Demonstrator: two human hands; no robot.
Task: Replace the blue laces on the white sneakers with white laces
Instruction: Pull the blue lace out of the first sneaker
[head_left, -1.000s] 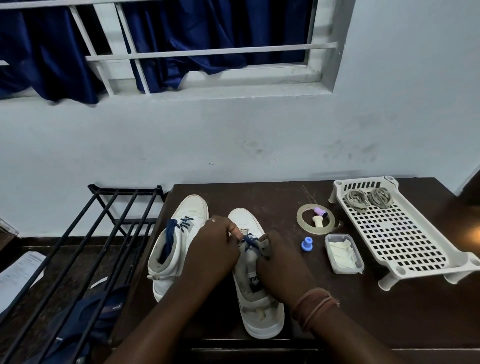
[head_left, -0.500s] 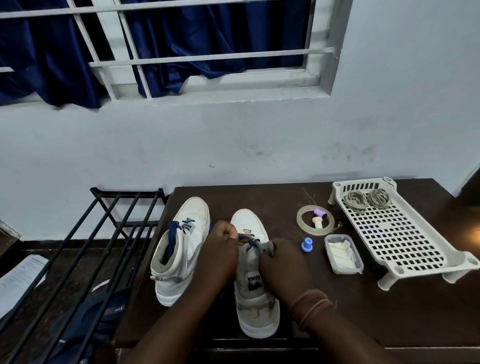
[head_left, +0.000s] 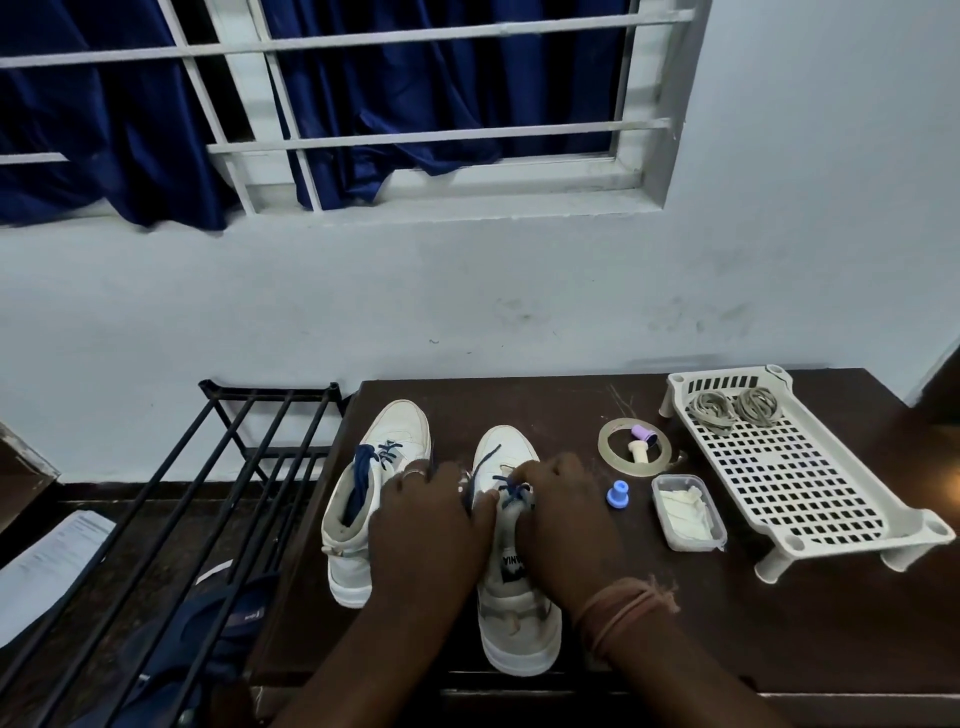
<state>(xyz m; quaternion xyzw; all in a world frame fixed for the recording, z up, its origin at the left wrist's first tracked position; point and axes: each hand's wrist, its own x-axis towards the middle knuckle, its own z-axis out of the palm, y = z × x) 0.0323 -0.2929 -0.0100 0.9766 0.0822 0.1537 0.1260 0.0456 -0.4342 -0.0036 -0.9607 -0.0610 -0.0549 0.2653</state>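
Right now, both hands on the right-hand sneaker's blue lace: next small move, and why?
Probably draw the blue lace out of its next eyelet. Both the left hand and right hand are at that sneaker, and its lace looks partly undone, one strand trailing loose toward the toe. The other sneaker is laced blue too; coiled laces wait in the white tray.

Left hand (head_left: 434, 512) and right hand (head_left: 563, 506) side by side, fingers curled.
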